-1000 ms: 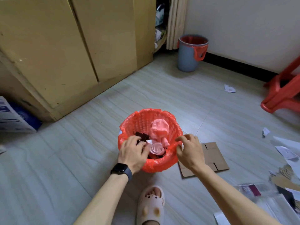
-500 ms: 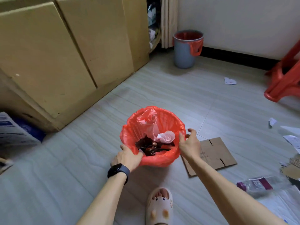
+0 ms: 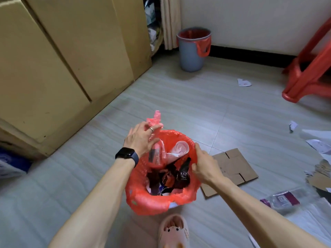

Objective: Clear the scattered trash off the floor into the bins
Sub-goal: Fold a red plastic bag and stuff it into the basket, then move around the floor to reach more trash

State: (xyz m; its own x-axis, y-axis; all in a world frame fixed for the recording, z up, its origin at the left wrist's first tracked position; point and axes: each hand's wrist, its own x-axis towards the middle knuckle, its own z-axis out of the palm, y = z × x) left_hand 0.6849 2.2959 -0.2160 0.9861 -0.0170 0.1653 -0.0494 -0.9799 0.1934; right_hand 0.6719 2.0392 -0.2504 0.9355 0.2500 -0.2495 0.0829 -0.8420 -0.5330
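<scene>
A small bin lined with a red bag (image 3: 152,203) stands on the floor right in front of me, holding dark wrappers, a pink paper cone and other trash. My left hand (image 3: 141,138), with a watch on the wrist, grips a crumpled pink plastic bag (image 3: 156,117) at the bin's far left rim. My right hand (image 3: 204,163) grips the red liner at the bin's right rim. A second bin, grey with a red liner (image 3: 192,51), stands by the far wall.
Flattened cardboard (image 3: 232,169) lies right of the near bin. A plastic bottle (image 3: 283,199) and papers (image 3: 318,145) litter the floor at right; paper scraps (image 3: 243,82) lie farther off. A red stool (image 3: 309,72) stands at right, wooden cabinets (image 3: 62,59) at left. My slippered foot (image 3: 172,231) is below.
The bin has come closer and tilted toward me. My left hand left the near rim and now lifts the pink plastic bag at the far left rim. My right hand stays on the right rim.
</scene>
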